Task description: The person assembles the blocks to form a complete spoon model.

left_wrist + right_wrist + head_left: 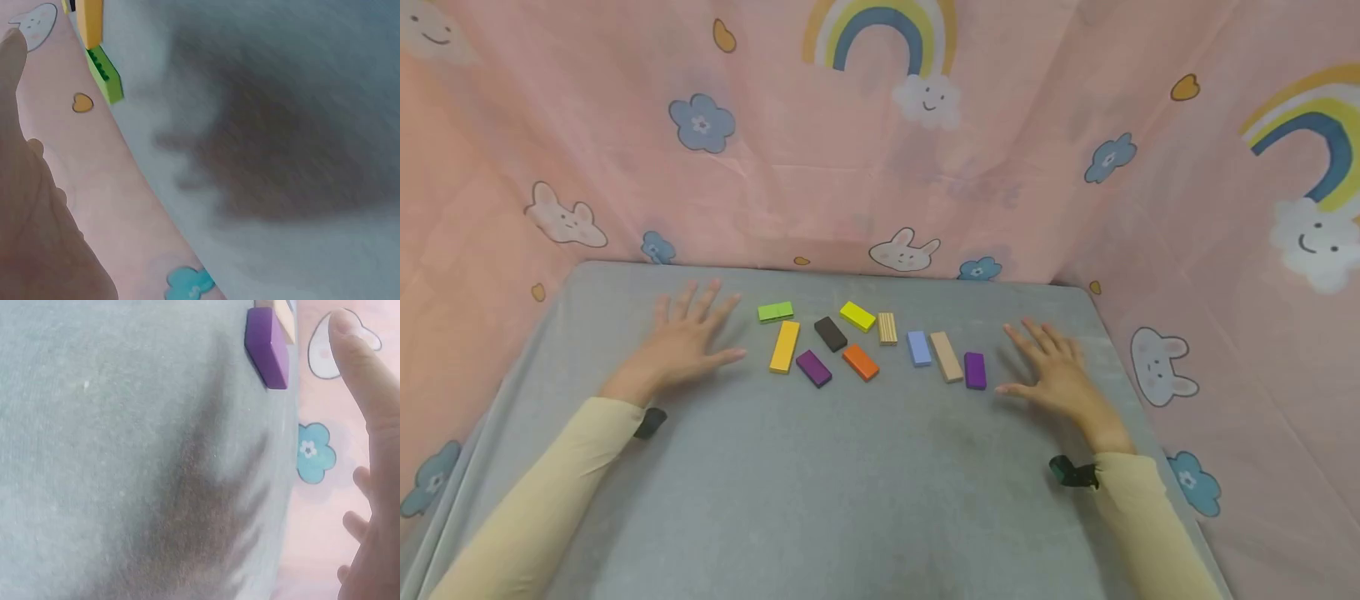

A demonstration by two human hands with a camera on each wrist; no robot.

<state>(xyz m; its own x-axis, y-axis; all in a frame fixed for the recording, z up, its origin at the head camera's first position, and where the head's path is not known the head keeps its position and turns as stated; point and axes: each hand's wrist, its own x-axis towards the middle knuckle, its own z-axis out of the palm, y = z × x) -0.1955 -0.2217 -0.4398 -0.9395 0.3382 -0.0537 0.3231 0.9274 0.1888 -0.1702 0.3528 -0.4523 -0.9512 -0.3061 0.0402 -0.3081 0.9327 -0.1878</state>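
With both hands flat and spread on the bench (880, 483), left hand (688, 337) nearest the green block (776, 312), right hand (1056, 371) beside the purple block (975, 370), nothing is held.

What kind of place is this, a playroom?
Probably a small tabletop play or recording corner, not a whole room. A grey table is hemmed in by a pink cartoon curtain, with coloured blocks laid out between the left hand and right hand.
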